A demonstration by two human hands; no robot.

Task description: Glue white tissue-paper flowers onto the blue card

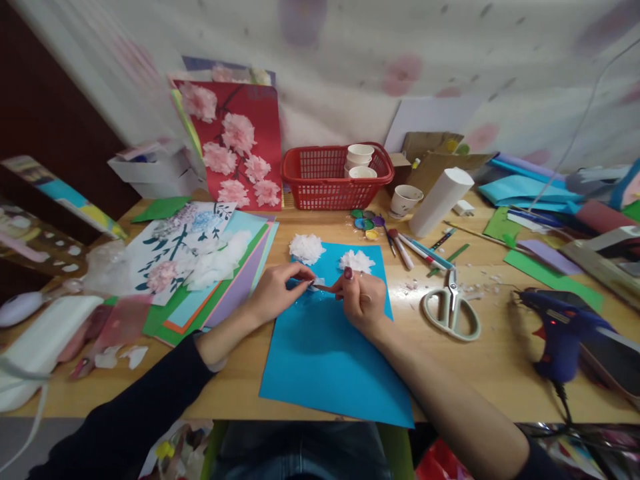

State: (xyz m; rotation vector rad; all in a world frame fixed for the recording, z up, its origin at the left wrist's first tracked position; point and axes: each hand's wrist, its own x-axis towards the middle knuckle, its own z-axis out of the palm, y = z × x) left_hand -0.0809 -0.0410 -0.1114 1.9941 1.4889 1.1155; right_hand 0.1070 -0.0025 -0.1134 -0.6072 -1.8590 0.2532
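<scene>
A blue sheet of paper (335,347) lies on the table in front of me, with two white ruffled paper flowers, one at its upper left (307,249) and another white flower (357,261) at its upper right. Over the sheet, my left hand (280,288) is closed, thumb and fingertips pinched near a small pale, translucent piece (319,283); what exactly they grip is too small to tell. My right hand (364,299) is closed around a thin brown stick (327,289), its tip pointing left toward the left fingertips. Most of the stick is hidden by the fingers.
White-handled scissors (451,310) and a blue glue gun (560,333) lie to the right. Behind stand a red basket (330,190) with paper cups, a white paper roll (441,202) and a red flower picture (260,120). Coloured sheets (245,283) are stacked at left.
</scene>
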